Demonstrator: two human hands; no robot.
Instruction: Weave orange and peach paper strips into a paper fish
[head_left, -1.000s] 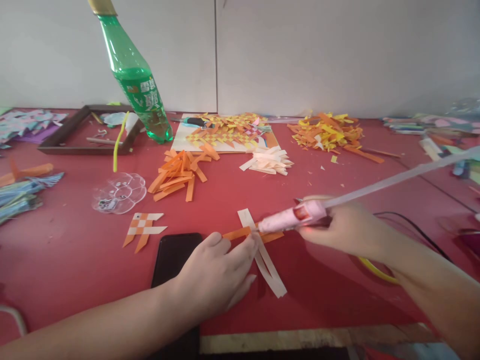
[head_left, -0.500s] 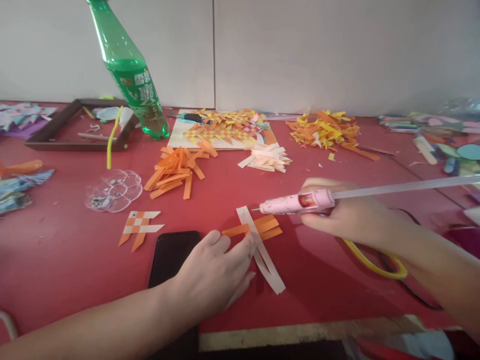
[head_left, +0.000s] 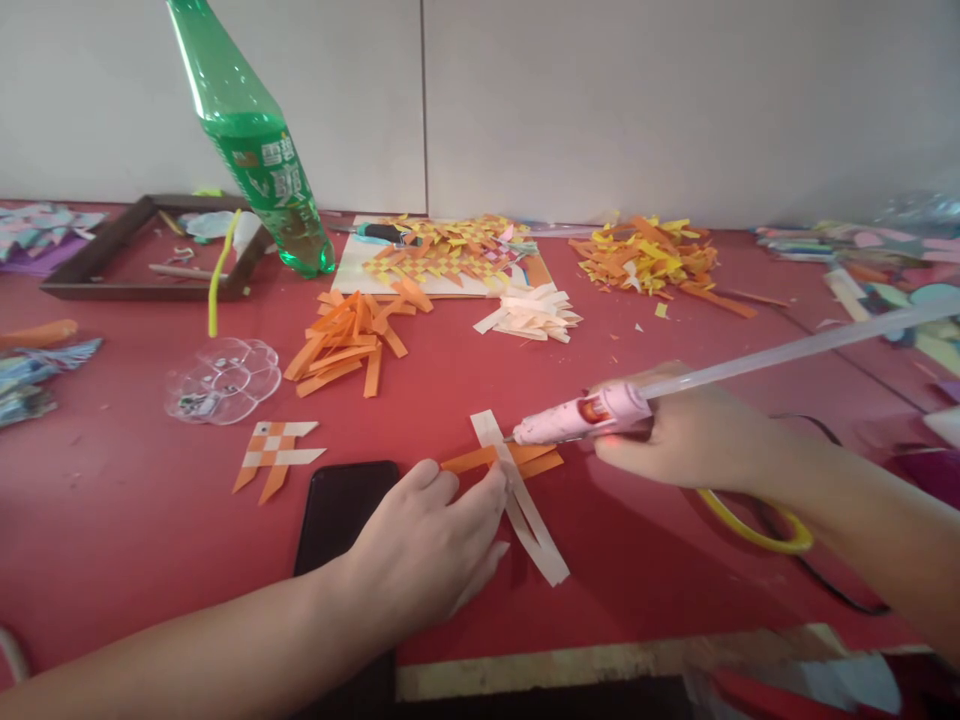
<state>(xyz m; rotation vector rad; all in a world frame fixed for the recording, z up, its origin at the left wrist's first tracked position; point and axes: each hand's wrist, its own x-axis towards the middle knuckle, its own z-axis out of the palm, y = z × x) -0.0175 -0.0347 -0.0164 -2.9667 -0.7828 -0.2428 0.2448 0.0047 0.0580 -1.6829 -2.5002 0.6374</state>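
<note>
My left hand [head_left: 427,545] rests on the red table [head_left: 645,560], its fingertips pinning the crossed paper strips [head_left: 517,490], a folded white one over an orange one. My right hand [head_left: 690,435] is wrapped round a pink glue gun [head_left: 577,418] with a long clear glue stick [head_left: 795,350] sticking out behind. The gun's nozzle points left and down, right at the spot where the strips cross. A finished woven orange-and-white piece [head_left: 279,455] lies to the left.
A black phone [head_left: 337,520] lies under my left wrist. Behind are piles of orange strips [head_left: 349,340], pale strips [head_left: 529,315], scraps [head_left: 645,258], a green bottle [head_left: 259,150], a clear palette [head_left: 221,380], a wooden frame [head_left: 112,265]. A yellow cord [head_left: 757,530] runs under my right arm.
The glue gun lifted off the strips half a second ago and has come back down to the crossing. My left hand has stayed on the strips.
</note>
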